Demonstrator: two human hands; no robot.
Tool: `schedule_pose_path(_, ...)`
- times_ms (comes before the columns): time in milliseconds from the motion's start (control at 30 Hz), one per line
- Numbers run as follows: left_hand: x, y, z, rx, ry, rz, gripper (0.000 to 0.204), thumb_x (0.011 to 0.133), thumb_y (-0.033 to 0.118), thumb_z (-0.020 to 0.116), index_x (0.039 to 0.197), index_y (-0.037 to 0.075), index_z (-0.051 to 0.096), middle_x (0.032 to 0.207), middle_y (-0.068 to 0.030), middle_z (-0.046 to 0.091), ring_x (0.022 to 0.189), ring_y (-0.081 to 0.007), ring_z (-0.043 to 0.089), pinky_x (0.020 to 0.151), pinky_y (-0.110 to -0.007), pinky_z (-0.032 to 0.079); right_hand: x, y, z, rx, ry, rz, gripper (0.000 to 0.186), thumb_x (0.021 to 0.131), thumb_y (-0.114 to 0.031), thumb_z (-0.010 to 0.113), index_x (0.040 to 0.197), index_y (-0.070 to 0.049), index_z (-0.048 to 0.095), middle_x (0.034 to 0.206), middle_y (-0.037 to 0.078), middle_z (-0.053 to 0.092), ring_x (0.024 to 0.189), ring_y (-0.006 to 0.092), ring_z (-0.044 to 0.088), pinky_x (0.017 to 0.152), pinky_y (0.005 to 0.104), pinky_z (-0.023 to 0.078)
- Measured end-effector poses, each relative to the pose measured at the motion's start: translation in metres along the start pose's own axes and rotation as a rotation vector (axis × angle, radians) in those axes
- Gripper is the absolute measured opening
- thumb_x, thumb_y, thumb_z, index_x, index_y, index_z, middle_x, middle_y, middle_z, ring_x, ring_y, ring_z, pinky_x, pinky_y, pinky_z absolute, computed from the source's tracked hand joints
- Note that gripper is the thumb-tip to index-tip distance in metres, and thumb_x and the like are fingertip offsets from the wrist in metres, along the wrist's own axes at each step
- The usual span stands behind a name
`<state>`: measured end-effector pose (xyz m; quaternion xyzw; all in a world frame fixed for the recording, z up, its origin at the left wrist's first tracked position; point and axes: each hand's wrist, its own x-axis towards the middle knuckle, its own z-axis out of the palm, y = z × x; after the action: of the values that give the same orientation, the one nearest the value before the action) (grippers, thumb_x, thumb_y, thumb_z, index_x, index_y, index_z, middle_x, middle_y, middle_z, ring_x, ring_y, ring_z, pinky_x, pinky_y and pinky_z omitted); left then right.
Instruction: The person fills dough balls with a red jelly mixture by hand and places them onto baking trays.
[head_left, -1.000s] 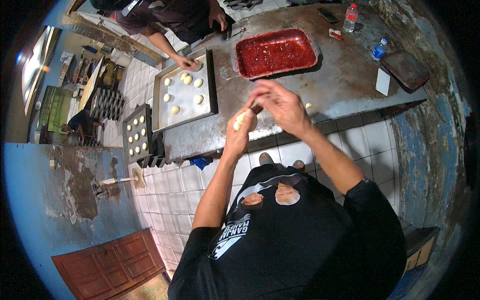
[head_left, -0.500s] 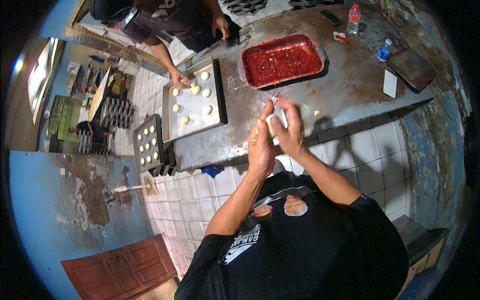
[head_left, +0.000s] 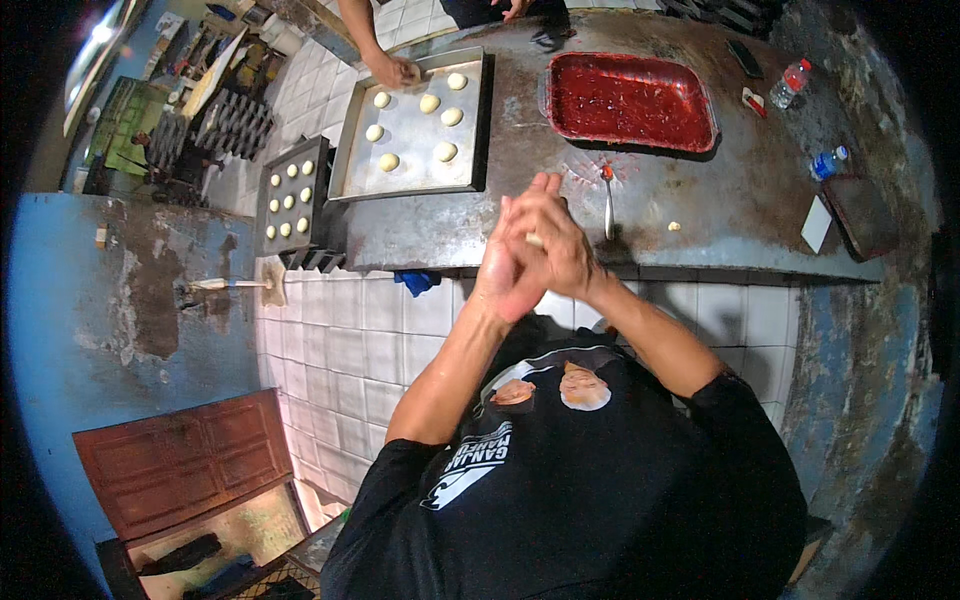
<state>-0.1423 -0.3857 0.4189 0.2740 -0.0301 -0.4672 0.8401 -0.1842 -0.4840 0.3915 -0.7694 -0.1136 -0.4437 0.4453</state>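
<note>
My left hand [head_left: 503,272] and my right hand [head_left: 562,252] are pressed palm to palm over the near edge of the table. Between them is a pale dough ball [head_left: 535,240], of which only a sliver shows; the fingers cover the rest. Just right of my hands, a spoon [head_left: 609,212] with red filling on its tip lies on a smeared patch of the tabletop. Beyond it stands a red-coated rectangular pan [head_left: 632,143] with wet red filling inside. To the left, a large silver baking tray [head_left: 412,172] carries several round dough balls [head_left: 389,161].
A co-worker's hand [head_left: 392,72] is over the silver tray's far edge. Further left sits a smaller dark tray [head_left: 318,205] with several dough balls. Two bottles [head_left: 791,83], a phone [head_left: 745,58], a white card [head_left: 816,225] and a dark case [head_left: 866,219] lie along the table's right side.
My hands have closed together, hiding most of the dough ball seen between them before. The co-worker's hand has moved to the tray's far edge. The whole view has shifted.
</note>
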Motion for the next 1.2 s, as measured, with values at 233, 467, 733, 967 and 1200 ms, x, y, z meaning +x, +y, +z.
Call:
schedule_pose_path(233, 0.019, 0.061, -0.084, -0.093, 0.111, -0.143, 0.062, 0.103, 0.061, 0.033, 0.135, 0.012, 0.053, 0.133, -0.0020, 0.058, 0.121, -0.0162, 0.056, 0.109, -0.033, 0.039, 0.017, 0.036, 0.096, 0.118, 0.021, 0.397, 0.030, 0.105, -0.031, 0.050, 0.113, -0.003, 0.056, 0.108, 0.013, 0.063, 0.100, 0.0270, 0.063, 0.090, 0.0366, 0.049)
schedule_pose_path(467, 0.042, 0.145, -0.189, 1.366, 0.499, 0.690, 0.045, 0.098, 0.033, 0.060, 0.135, 0.006, 0.059, 0.145, -0.0207, 0.049, 0.140, -0.0352, 0.040, 0.115, -0.044, 0.029, 0.047, 0.118, 0.190, 1.204, 0.147, 1.560, 0.040, 0.109, -0.040, 0.037, 0.119, -0.004, 0.053, 0.112, 0.012, 0.063, 0.106, 0.0190, 0.062, 0.097, 0.0373, 0.051)
schedule_pose_path(733, 0.041, 0.268, -0.305, 1.332, 0.754, 0.695, 0.036, 0.098, 0.018, 0.059, 0.132, 0.006, 0.060, 0.141, -0.0191, 0.054, 0.134, -0.0350, 0.046, 0.109, -0.044, 0.037, 0.108, 0.179, 0.343, 1.088, -0.400, 1.647, 0.031, 0.104, -0.030, 0.052, 0.118, -0.004, 0.059, 0.104, 0.007, 0.065, 0.093, 0.0167, 0.065, 0.085, 0.0342, 0.053)
schedule_pose_path(967, -0.041, 0.319, -0.395, 0.969, 1.099, 0.519, 0.044, 0.103, 0.011, 0.054, 0.145, 0.001, 0.043, 0.139, -0.0159, 0.055, 0.119, -0.0239, 0.060, 0.095, -0.034, 0.050, 0.120, 0.303, 0.519, -0.139, -0.634, 0.736, 0.051, 0.097, -0.030, 0.062, 0.130, 0.008, 0.051, 0.123, 0.024, 0.056, 0.109, 0.0329, 0.058, 0.096, 0.0436, 0.048)
schedule_pose_path(1200, -0.113, 0.305, -0.432, 0.912, 1.372, 0.400, 0.045, 0.101, 0.008, 0.057, 0.144, 0.003, 0.045, 0.138, -0.0173, 0.056, 0.116, -0.0257, 0.063, 0.092, -0.036, 0.053, 0.082, 0.345, 0.570, -0.587, -0.790, 0.138, 0.059, 0.094, -0.031, 0.062, 0.132, 0.011, 0.046, 0.147, 0.033, 0.037, 0.139, 0.0483, 0.032, 0.114, 0.0563, 0.027)
